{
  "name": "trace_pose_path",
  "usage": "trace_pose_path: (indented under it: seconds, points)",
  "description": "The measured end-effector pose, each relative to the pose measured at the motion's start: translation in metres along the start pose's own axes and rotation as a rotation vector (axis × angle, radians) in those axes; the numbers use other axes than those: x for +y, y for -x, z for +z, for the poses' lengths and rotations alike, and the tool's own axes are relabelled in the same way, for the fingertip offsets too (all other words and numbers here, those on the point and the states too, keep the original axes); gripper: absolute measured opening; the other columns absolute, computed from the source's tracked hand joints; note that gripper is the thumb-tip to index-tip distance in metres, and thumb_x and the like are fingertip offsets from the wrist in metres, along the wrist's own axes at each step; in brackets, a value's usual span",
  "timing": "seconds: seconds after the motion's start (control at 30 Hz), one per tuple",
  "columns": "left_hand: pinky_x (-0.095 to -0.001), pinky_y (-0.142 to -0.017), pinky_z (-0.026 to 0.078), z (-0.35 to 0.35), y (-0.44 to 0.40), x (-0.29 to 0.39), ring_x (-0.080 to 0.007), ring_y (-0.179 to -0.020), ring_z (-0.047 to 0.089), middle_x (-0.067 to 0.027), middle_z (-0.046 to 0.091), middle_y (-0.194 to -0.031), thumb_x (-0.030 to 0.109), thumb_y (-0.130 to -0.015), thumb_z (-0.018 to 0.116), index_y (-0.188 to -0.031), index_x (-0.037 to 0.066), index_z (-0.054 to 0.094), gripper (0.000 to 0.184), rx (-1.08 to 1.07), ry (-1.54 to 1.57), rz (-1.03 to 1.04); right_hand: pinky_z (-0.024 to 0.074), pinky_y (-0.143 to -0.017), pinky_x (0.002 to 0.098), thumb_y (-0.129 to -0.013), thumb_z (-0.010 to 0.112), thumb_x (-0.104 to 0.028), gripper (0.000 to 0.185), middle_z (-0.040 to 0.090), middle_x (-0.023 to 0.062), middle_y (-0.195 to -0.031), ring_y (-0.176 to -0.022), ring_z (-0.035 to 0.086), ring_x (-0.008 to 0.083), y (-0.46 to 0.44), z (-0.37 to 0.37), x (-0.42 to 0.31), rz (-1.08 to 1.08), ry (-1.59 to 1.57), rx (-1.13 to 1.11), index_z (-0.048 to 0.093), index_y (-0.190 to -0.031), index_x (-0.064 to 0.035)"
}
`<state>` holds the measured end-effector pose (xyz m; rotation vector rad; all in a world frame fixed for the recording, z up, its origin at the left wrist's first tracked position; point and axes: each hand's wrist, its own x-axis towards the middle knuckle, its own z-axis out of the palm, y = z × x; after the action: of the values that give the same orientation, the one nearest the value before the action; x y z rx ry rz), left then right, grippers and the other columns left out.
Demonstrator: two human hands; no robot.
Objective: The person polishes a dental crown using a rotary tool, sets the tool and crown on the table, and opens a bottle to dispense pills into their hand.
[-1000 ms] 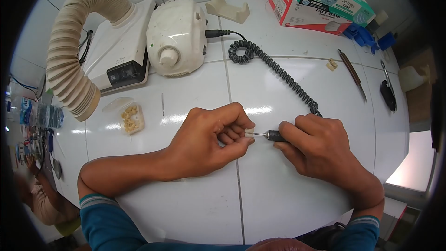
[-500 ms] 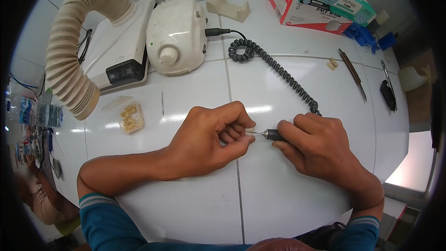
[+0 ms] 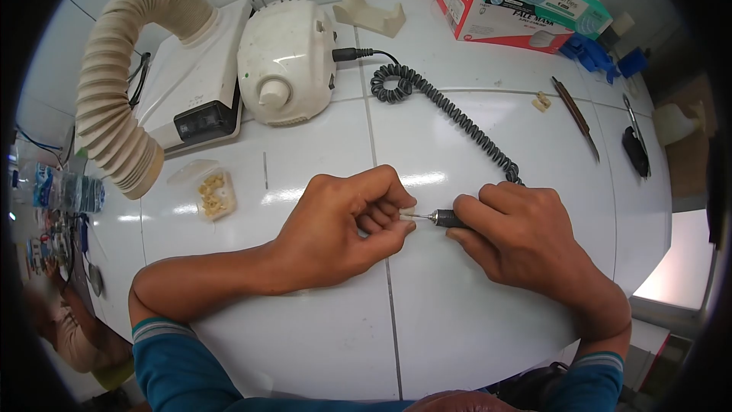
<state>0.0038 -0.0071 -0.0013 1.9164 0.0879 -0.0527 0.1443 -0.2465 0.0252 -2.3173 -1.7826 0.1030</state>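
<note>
Left hand (image 3: 347, 221) pinched, thumb and fingertips clamped on a small pale piece (image 3: 406, 212), which sits above the middle of the tabletop (image 3: 473, 336), mostly hidden by the fingers. Right hand (image 3: 522, 229) closed around a dark rotary handpiece (image 3: 447, 218), its slim metal shank pointing left and reaching the piece; exact contact too small to tell. Coiled black cord (image 3: 461, 118) runs from near the right hand up to a plug in the side of a white control unit (image 3: 301, 57). Left of the left hand: small clear box (image 3: 227, 212) holding yellowish pieces (image 3: 213, 189), near the open end of a ribbed beige hose (image 3: 110, 99). Thin metal rod (image 3: 265, 170) lies just beside the box. Far right: brown pointed tool (image 3: 574, 118), pale fragment (image 3: 541, 101) just beside it.
</note>
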Motion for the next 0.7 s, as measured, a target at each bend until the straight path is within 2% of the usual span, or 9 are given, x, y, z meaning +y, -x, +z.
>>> trace_pose_path:
  seconds: [0.7]
  points:
    - [-0.0261, -0.077, 0.064, -0.0001, 0.0003, 0.0003, -0.0099, -0.085, 0.074, -0.0062, 0.076, -0.091, 0.011, -0.099, 0.085, -0.112, -0.002, 0.074, 0.021, -0.001, -0.014, -0.007, 0.0511, -0.054, 0.0398, -0.101, 0.080, -0.033, 0.020, 0.063, 0.0023, -0.077, -0.069, 0.070, 0.0232, -0.0009, -0.0041, -0.0007, 0.023, -0.015, -0.045, 0.071, -0.105, -0.0154]
